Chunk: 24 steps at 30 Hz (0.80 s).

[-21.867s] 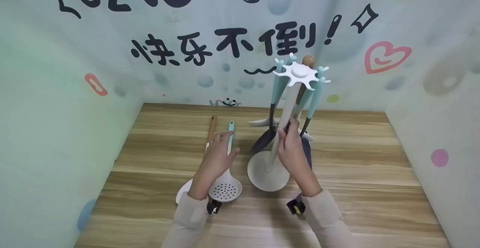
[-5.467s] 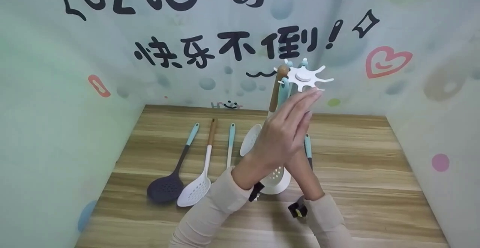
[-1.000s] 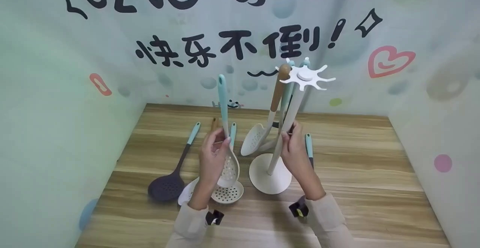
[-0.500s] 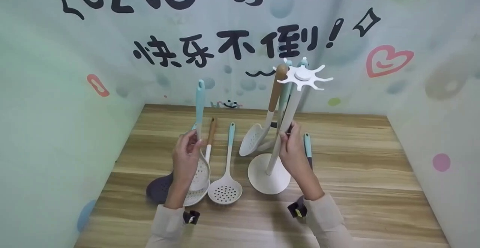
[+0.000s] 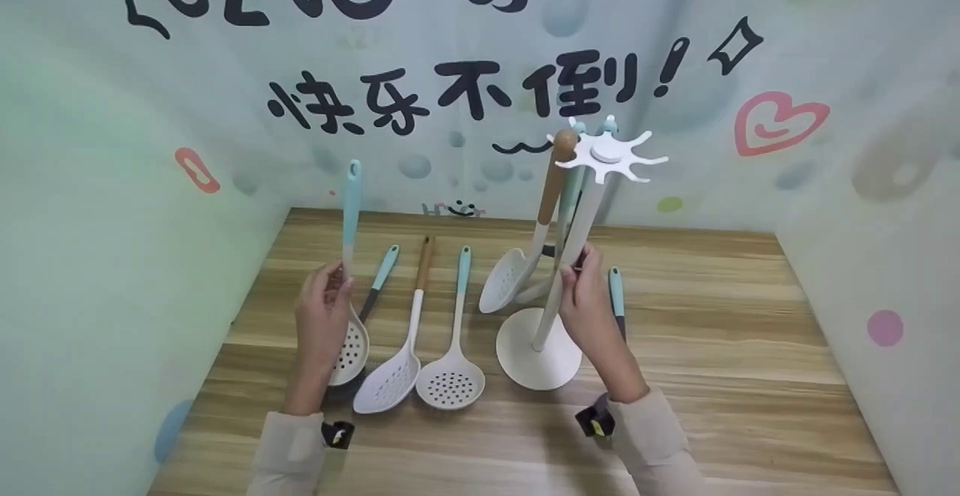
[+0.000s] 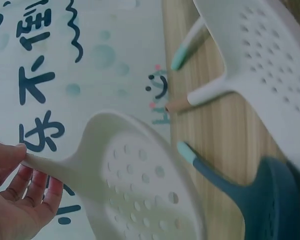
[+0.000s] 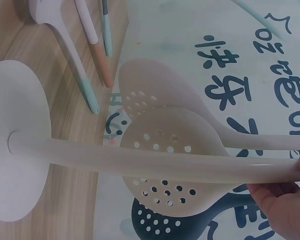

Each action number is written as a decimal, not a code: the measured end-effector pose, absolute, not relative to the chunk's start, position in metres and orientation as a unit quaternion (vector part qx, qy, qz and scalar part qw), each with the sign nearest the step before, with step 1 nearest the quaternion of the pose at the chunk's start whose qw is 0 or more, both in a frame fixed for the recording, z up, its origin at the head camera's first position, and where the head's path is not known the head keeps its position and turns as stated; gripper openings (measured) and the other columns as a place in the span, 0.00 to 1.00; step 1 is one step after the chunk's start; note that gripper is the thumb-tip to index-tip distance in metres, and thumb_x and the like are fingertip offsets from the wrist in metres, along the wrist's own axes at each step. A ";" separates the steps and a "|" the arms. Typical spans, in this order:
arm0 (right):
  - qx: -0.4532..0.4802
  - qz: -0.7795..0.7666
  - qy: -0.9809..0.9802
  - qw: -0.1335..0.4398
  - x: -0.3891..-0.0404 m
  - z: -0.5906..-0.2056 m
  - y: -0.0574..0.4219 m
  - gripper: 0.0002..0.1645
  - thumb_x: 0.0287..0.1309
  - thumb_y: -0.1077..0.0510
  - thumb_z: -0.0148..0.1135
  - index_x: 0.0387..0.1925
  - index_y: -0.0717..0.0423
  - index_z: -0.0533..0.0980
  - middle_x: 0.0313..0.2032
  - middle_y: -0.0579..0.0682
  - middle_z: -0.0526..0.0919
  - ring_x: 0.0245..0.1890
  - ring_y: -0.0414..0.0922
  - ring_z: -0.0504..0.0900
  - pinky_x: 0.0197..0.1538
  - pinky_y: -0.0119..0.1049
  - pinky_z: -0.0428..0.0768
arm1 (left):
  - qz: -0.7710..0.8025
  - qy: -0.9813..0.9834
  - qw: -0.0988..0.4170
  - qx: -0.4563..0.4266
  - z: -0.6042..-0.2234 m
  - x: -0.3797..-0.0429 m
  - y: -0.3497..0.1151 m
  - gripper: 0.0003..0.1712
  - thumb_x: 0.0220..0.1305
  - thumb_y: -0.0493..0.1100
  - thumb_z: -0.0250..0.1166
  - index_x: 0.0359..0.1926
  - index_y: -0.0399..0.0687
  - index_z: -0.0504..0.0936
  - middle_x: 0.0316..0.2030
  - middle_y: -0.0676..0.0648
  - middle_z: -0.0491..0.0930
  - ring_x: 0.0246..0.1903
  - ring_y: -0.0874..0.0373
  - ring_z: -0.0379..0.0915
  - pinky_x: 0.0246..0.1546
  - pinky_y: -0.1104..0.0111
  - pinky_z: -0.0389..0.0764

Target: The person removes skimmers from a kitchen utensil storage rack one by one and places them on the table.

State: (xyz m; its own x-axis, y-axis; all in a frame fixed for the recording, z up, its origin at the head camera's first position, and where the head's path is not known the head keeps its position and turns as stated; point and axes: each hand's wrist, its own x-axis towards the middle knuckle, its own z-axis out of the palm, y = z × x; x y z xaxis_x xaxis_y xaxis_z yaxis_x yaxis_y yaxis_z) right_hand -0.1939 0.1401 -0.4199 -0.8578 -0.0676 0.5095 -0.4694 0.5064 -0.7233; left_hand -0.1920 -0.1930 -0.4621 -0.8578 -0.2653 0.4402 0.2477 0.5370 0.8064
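Observation:
My left hand [image 5: 322,323] pinches the pale shaft of a skimmer [image 5: 352,203] with a light-blue handle, held upright over the table's left side. Its perforated bowl [image 6: 135,185] fills much of the left wrist view. With my right hand [image 5: 592,308] I grip the post of a white utensil stand [image 5: 581,226], whose star-shaped hook top [image 5: 606,152] is above and whose round base [image 5: 540,361] is below. Hanging from it are a wooden-handled slotted turner [image 5: 551,188], a pale skimmer [image 7: 190,130] and a dark slotted utensil [image 7: 157,222].
A white slotted turner [image 5: 388,387] and another pale skimmer [image 5: 450,385] lie side by side left of the stand. Beyond them, a dark skimmer [image 6: 270,200] is largely covered by the held one in the head view. Right of the stand lies a blue-handled dark utensil [image 5: 616,293], partly hidden.
Over the last second my left hand has carried the skimmer leftward, away from the stand. My right hand stays on the post. Dark utensils hanging in the oldest frame now lie on the table.

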 end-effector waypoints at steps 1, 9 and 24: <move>0.158 0.472 -0.841 0.211 -0.194 -0.420 0.140 0.19 0.68 0.61 0.39 0.54 0.71 0.55 0.44 0.63 0.68 0.44 0.52 0.72 0.46 0.49 0.76 | -0.476 -0.839 0.264 0.010 -0.463 -0.192 -0.197 0.18 0.64 0.36 0.58 0.54 0.34 0.73 0.42 0.39 0.75 0.43 0.53 0.73 0.40 0.88 0.69; 0.160 0.478 -0.839 0.206 -0.194 -0.420 0.140 0.20 0.68 0.60 0.39 0.55 0.71 0.54 0.45 0.64 0.68 0.45 0.52 0.71 0.48 0.50 0.75 | -0.434 -0.863 0.253 0.049 -0.473 -0.189 -0.231 0.19 0.65 0.37 0.57 0.55 0.34 0.72 0.43 0.38 0.73 0.42 0.51 0.72 0.36 0.91 0.64; 0.160 0.478 -0.839 0.203 -0.193 -0.419 0.140 0.20 0.68 0.62 0.39 0.55 0.72 0.54 0.46 0.65 0.68 0.45 0.53 0.71 0.48 0.49 0.74 | -0.412 -0.872 0.254 0.076 -0.476 -0.193 -0.260 0.20 0.68 0.41 0.53 0.57 0.35 0.71 0.43 0.38 0.71 0.41 0.55 0.68 0.38 0.79 0.66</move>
State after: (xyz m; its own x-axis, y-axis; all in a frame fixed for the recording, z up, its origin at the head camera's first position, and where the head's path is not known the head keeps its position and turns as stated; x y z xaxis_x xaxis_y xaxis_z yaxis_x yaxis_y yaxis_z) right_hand -0.1930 0.1401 -0.4186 -0.8662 -0.0741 0.4942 -0.4628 0.4918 -0.7375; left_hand -0.1927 -0.2602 -0.4763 -0.8591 -0.3415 0.3812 0.0777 0.6492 0.7566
